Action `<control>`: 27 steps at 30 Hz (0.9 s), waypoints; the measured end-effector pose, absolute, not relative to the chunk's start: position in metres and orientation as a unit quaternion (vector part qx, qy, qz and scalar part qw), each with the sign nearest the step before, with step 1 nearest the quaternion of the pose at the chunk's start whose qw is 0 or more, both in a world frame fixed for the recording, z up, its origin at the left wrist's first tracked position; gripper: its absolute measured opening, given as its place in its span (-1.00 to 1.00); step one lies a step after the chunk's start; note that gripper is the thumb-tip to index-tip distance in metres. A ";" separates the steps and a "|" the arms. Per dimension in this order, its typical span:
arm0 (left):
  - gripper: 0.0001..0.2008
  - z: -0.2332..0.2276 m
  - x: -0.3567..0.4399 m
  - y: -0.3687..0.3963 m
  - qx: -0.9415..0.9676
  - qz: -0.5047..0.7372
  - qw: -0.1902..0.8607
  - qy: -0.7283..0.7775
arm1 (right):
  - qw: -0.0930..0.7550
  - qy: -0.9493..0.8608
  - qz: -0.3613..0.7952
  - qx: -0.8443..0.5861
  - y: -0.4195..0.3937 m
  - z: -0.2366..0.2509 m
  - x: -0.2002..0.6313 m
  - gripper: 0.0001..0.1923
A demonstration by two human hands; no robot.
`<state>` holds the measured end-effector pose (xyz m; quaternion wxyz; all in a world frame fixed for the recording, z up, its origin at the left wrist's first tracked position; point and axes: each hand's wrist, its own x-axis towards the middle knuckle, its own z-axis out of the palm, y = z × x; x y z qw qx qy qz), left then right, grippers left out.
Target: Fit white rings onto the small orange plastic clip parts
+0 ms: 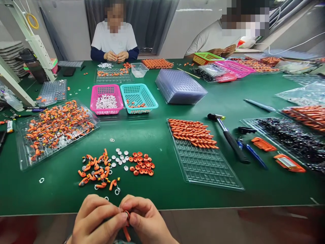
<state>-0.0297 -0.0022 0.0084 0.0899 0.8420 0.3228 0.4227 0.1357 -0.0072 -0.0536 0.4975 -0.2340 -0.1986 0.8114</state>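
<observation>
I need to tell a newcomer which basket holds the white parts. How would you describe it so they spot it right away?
Start from the green table and look to its middle, beyond the loose orange pieces lying in front of the person's hands. Two small plastic mesh baskets sit there side by side. The pink basket, on the left, holds the white parts, while its teal neighbour holds only a few orange bits.

You are sitting at a wide green table (pixel 254 95); white walls (pixel 68 27) and a dark grey curtain (pixel 149 20) are standing behind, and even light is falling everywhere.
</observation>
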 end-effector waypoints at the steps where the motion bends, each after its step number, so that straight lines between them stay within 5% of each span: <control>1: -0.85 0.009 -0.029 -0.002 0.844 0.421 0.085 0.321 | 0.499 -0.194 0.811 -0.234 -0.008 -0.053 0.135 -0.76; 27: -0.88 0.002 -0.027 -0.006 0.835 0.429 0.076 0.336 | 0.500 -0.105 0.827 -0.233 -0.016 -0.051 0.128 -0.76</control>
